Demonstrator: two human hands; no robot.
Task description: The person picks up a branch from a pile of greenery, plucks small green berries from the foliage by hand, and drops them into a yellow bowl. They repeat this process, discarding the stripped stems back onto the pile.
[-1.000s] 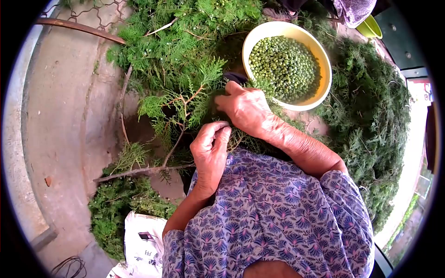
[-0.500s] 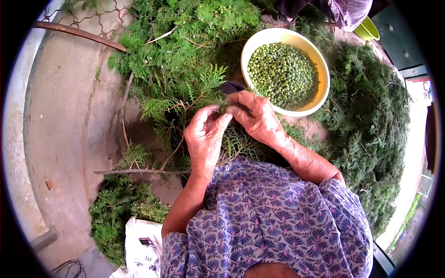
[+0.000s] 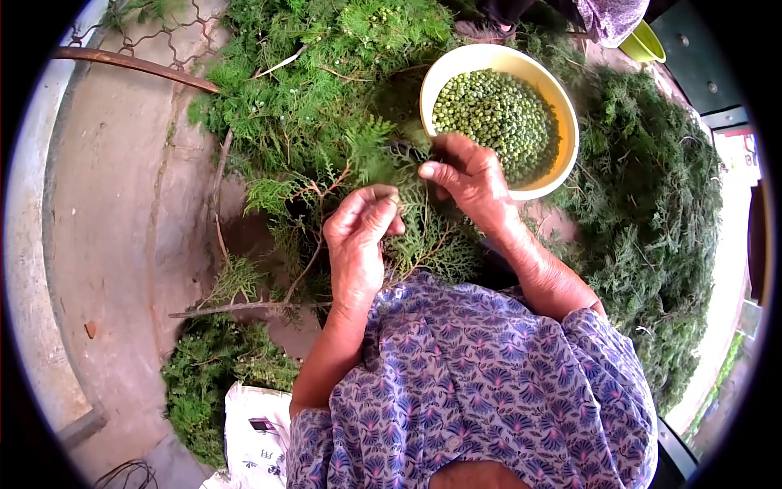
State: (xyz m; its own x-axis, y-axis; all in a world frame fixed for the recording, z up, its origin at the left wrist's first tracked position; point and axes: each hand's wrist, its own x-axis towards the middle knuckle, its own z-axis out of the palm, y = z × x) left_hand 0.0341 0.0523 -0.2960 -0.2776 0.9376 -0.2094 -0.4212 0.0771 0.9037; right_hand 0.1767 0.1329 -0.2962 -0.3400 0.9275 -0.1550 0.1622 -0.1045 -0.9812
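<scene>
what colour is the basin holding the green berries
The basin is pale yellow; the head view shows it.

It looked like a paved yard or porch, with bare grey-brown concrete floor, wavy-edged grey paving blocks and heaped feathery green conifer branches

The left hand and right hand are before the torso, over leafy sprigs, the right nearer a basin containing berries. Branches lie beyond the hands; a heap of foliage runs along the right. At lower left, a sack lies beside a smaller pile
</scene>
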